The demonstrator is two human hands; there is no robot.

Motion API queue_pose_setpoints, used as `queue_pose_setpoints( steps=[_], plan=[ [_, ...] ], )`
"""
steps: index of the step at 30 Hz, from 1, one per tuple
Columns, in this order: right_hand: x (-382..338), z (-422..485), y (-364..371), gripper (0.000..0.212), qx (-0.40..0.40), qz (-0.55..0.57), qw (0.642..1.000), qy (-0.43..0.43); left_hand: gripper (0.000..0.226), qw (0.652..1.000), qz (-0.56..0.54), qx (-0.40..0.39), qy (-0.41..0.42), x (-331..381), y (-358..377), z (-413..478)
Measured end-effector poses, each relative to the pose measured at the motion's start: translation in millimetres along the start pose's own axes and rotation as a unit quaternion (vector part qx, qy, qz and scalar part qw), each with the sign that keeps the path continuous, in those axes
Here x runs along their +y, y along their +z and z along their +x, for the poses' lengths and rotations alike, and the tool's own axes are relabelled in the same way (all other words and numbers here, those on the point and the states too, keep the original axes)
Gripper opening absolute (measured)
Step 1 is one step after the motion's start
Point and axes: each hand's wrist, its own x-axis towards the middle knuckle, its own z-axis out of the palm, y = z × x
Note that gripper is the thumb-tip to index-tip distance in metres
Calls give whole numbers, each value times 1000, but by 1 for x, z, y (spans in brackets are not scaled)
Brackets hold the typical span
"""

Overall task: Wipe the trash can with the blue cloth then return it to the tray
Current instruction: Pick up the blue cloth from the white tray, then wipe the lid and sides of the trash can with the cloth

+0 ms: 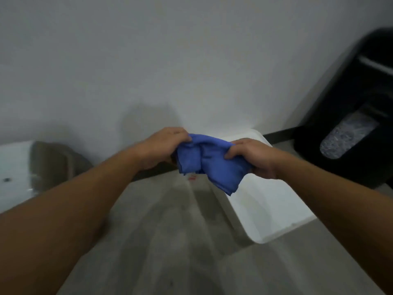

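Note:
A bunched blue cloth (pixel 209 159) hangs in the air between both hands. My left hand (pixel 163 143) pinches its left end and my right hand (pixel 252 157) grips its right end. Below and to the right of the cloth a white tray (pixel 274 211) lies on the grey floor against the wall. The black trash can (pixel 348 116) stands at the far right with a grey speckled opening in its front. The frame is blurred by motion.
A white wall (pixel 170 60) fills the upper view, with a dark baseboard along its foot. At the left edge sits a white object (pixel 12 177) beside a brownish-grey shape (pixel 55 162). Grey floor (pixel 159 241) stretches towards me.

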Motion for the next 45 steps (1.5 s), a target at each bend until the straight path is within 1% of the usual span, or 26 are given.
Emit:
queue_pose_setpoints(
  steps=[1,3,4,6,8,11,13,16,19,22,24,26,27,29,30,31,32,33,34,35,36,37,38,39,42,45],
  plan=[
    [-15,2,14,21,-24,31,999,10,17,999,-42,-16,-5,3,-24,-13],
    [-41,4,46,25,-63,85,994,25,12,996,-83,-36,0,6,-65,-41],
    [-51,6,62,27,-84,110,990,30,16,995,-91,-31,2,7,-83,-52],
    [-71,8,91,32,-146,137,979,28,18,995,-103,-1,-3,9,-115,-71],
    [-94,15,118,34,-212,109,971,14,21,995,-98,8,-10,14,-142,-88],
    [-123,34,154,29,-266,51,962,-26,19,998,-56,16,3,20,-179,-108],
    [-134,50,177,27,-270,21,961,-53,15,998,-21,52,8,17,-199,-119],
    [-144,75,205,25,-276,4,958,-70,13,990,21,140,1,6,-220,-139],
    [-156,93,229,25,-285,-1,956,-76,11,969,12,244,-26,-4,-229,-158],
    [-176,103,249,22,-298,-31,950,-87,13,940,9,337,-52,-10,-232,-175],
    [-189,109,257,18,-314,-45,945,-83,11,925,-16,375,-66,-11,-238,-181],
    [-201,118,264,17,-327,-32,940,-90,8,909,-48,409,-63,-15,-247,-184],
    [-206,123,267,17,-323,-15,941,-102,9,899,-58,430,-57,-19,-252,-186],
    [-215,132,271,17,-289,30,946,-146,21,871,-49,485,-59,-33,-257,-191],
    [-221,136,274,17,-262,40,948,-177,25,854,-17,514,-75,-44,-258,-195],
    [-227,138,279,18,-224,19,950,-218,29,839,33,534,-102,-56,-257,-199],
    [-230,139,287,18,-175,-34,947,-266,33,831,83,532,-139,-69,-254,-203],
    [-229,139,297,17,-123,-101,935,-318,37,834,119,510,-172,-79,-251,-205],
    [-225,138,310,17,-81,-171,911,-366,39,842,133,485,-194,-88,-248,-206],
    [-217,137,326,18,-63,-240,884,-397,40,851,138,462,-207,-93,-247,-207],
    [-205,135,343,29,-70,-304,856,-412,39,858,147,443,-213,-97,-247,-207],
    [-191,135,359,42,-94,-365,832,-408,38,863,158,426,-219,-99,-249,-206],
    [-176,135,373,53,-111,-421,812,-389,36,865,169,414,-228,-99,-251,-206],
    [-162,135,385,59,-108,-468,795,-371,35,865,183,401,-240,-99,-254,-208],
    [-130,136,397,56,-54,-533,760,-368,31,871,196,360,-272,-100,-256,-216],
    [-115,134,384,53,-55,-535,737,-410,25,895,126,328,-275,-95,-251,-222]
  ],
)
